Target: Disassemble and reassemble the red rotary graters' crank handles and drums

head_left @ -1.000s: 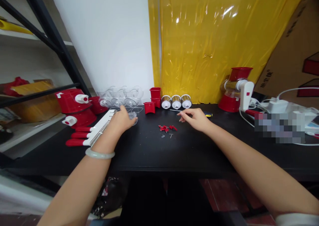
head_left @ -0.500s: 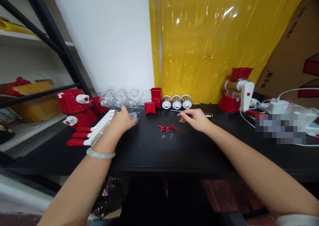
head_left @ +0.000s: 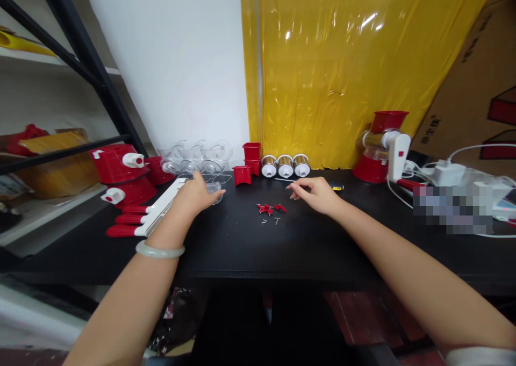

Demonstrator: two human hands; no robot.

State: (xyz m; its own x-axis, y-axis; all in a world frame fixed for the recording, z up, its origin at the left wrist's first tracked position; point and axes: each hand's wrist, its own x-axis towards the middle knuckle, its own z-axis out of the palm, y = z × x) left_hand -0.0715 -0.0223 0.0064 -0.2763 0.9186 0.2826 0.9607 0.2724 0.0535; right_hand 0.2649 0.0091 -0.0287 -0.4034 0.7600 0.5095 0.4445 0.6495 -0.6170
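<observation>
My left hand (head_left: 196, 194) rests on the black table (head_left: 242, 242) with its fingers curled round a clear plastic part (head_left: 215, 192), just in front of a row of clear plastic housings (head_left: 197, 160). My right hand (head_left: 315, 193) hovers low over the table, fingers loosely bent and empty, beside a thin screwdriver with a yellow-tipped handle (head_left: 306, 183). Between the hands lie small red clips (head_left: 270, 208) and two loose screws (head_left: 271, 221).
White-and-red crank handles (head_left: 147, 215) and red bases (head_left: 121, 172) sit at the left. Red hoppers (head_left: 246, 164) and three metal drums (head_left: 285, 165) line the back. An assembled red grater (head_left: 382, 145) stands at the right, near white cables and chargers (head_left: 447, 172).
My left hand has shifted slightly forward and right over the clear part. The right hand has barely moved.
</observation>
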